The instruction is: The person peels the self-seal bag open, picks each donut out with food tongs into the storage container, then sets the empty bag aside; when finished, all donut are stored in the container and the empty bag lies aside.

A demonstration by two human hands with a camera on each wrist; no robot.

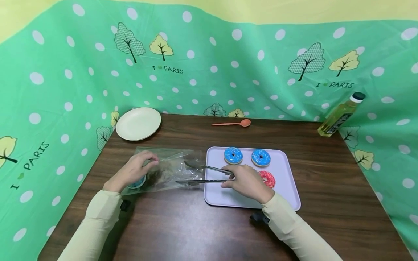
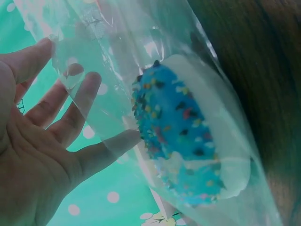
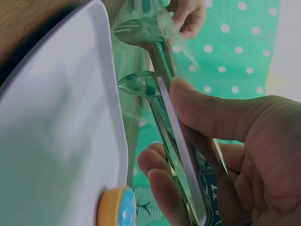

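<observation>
A clear plastic bag [image 1: 164, 170] lies left of the lilac tray, with a blue-iced, sprinkled doughnut [image 2: 181, 122] inside its left end. My left hand [image 1: 135, 170] is over that end; its fingers are spread at the film in the left wrist view, one fingertip beside the doughnut. My right hand [image 1: 246, 181] grips metal tongs [image 3: 164, 99] above the tray's left part. Their two arms are apart with nothing between the tips, which reach over the bag's right end. Two blue doughnuts [image 1: 233, 156] and a pink one [image 1: 267, 179], partly hidden by my right hand, sit on the tray [image 1: 218, 195].
A white plate [image 1: 138, 124] stands at the back left. An orange spoon [image 1: 232, 123] lies along the back edge. The bottle of yellow liquid [image 1: 339, 116] stands at the back right. Spotted green cloth [image 1: 212, 79] borders the dark wooden table [image 1: 176, 232] behind and at both sides.
</observation>
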